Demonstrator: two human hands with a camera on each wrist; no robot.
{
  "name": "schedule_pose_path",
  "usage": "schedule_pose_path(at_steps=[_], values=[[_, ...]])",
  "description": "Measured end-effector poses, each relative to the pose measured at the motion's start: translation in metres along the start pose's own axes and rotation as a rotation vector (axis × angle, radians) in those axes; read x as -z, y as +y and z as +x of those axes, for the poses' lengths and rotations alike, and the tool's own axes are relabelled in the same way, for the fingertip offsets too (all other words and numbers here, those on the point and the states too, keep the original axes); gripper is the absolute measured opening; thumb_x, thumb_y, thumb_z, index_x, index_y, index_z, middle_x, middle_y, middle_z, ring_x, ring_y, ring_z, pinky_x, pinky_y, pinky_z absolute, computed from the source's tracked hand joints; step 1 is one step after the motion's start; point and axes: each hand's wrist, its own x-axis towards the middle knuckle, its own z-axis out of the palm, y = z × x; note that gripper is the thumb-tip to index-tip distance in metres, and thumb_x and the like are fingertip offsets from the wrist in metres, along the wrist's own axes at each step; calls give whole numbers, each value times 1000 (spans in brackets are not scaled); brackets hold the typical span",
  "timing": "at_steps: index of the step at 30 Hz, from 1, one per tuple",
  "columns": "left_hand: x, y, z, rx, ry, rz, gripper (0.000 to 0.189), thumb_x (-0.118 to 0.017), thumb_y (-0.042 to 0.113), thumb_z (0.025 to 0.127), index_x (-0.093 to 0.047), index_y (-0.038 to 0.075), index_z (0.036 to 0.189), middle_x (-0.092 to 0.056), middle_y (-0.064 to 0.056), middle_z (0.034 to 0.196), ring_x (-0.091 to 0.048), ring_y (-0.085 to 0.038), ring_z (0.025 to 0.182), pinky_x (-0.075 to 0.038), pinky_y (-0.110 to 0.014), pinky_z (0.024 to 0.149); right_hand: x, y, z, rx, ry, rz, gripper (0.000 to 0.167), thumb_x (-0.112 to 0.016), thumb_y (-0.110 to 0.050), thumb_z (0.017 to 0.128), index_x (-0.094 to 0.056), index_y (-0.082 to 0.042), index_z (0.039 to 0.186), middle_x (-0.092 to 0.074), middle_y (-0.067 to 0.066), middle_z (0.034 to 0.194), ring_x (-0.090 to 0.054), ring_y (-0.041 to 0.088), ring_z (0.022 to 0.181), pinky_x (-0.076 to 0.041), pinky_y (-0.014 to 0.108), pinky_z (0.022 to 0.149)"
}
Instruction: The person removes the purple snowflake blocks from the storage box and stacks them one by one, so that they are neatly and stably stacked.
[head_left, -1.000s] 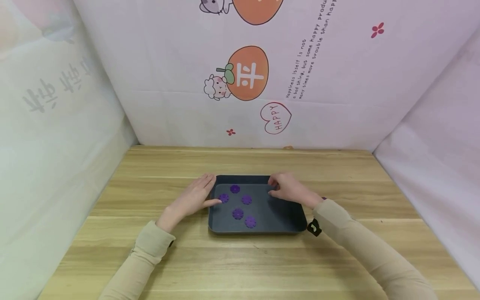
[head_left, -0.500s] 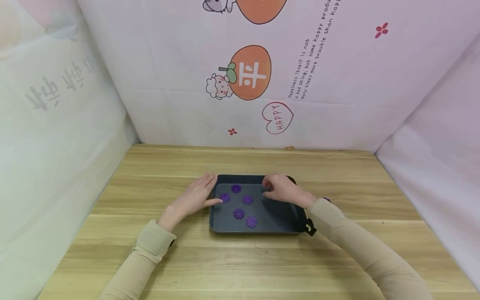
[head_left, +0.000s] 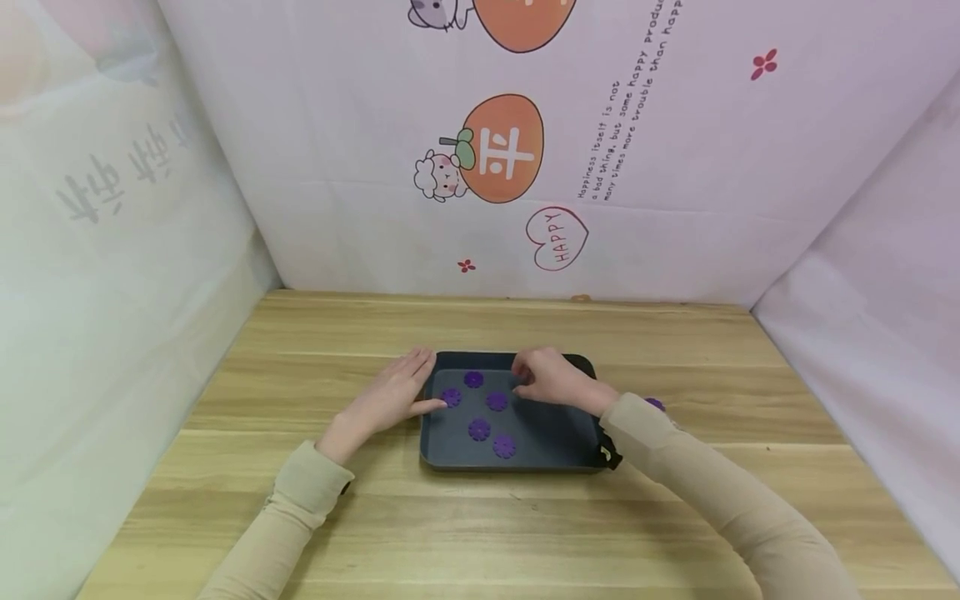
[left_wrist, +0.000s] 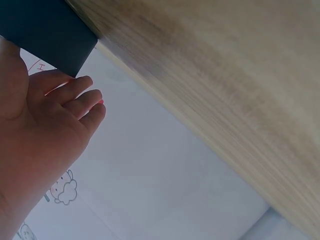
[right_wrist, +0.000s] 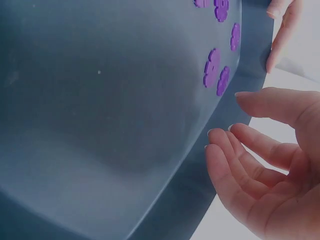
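A dark shallow rectangular tray (head_left: 558,446) lies on the table with several purple flower-shaped plastic discs (head_left: 504,447) spread over its left half. My left hand (head_left: 390,392) holds the tray's left side, its thumb over the rim and its fingers along the outside near the far corner. Over the tray's right half is my right hand (head_left: 551,379), its fingers loosely bent. In the right wrist view, nothing shows between the thumb and the fingers (right_wrist: 247,165). The nearest disc (head_left: 497,402) lies just left of this hand's fingertips.
Another purple disc (head_left: 655,404) lies on the wooden table (head_left: 450,533) right of the tray, partly behind the right sleeve (head_left: 675,450). A black strap (head_left: 611,454) hangs at the right wrist over the tray's near right corner. A printed white cloth (head_left: 352,167) stands behind the table.
My right hand has moved left over the tray, toward the discs, uncovering the far right corner and more of the loose disc on the table. The left hand keeps its place.
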Motion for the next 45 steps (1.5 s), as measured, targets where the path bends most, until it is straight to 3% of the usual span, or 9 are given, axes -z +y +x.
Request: schedule_pose_path(at_steps=[22,30,45], values=[[-3,2,-1,0,13,-12,81,-63,47,94,-40,-9,147,-42,-28,152,-39,-43,143,-36,-55,118,-17,-5,11,-51,-134,27,24,-77,-11,85,-68,-3,105,-71,12,100,-67,21,91,-59,32,79],[0,4,-1,3,13,-38,83,-62,49,94,-39,-9,148,-41,-28,153,-38,-42,144,-35,-54,119,-18,-7,16,-16,-146,4,27,-80,-9,81,-69,-2,105,-71,13,100,-67,20,90,-60,30,77],[-2,1,1,11,-5,-29,83,-61,50,94,-36,-7,149,-39,-27,154,-36,-41,146,-33,-53,121,-21,-7,20,8,-181,-32,24,-75,-6,85,-69,-6,108,-64,10,100,-58,16,85,-54,29,73]])
